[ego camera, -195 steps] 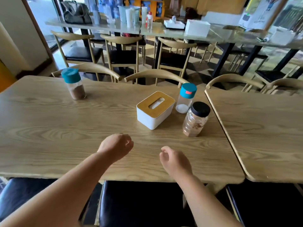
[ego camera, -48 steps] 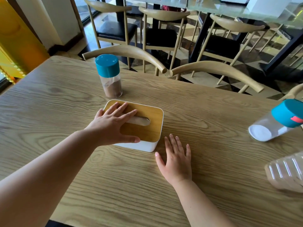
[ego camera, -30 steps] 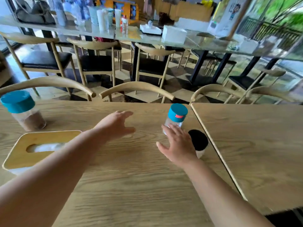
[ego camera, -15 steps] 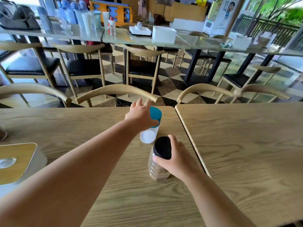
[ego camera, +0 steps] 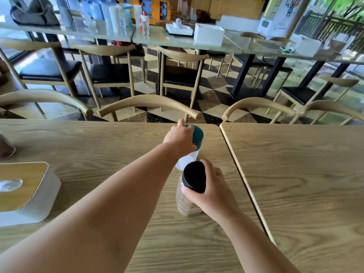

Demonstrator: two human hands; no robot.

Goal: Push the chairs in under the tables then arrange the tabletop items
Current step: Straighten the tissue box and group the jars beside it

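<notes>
Gripping upright jars at frame centre, the left hand wraps the teal-lidded jar just beyond the black-lidded jar, which the right hand fingers clasp, on the surface.

The floor is tiled in a checker pattern of dark and pale stone. A row of glass-topped tables on black legs spans the far side of the room, with wooden chairs (black seat pads) set beneath them. A dark bag rests on the far-left glass top and a white box sits nearer its centre. At far right, windows show a railing and green foliage. Daylight reflects off the glass tops.
</notes>
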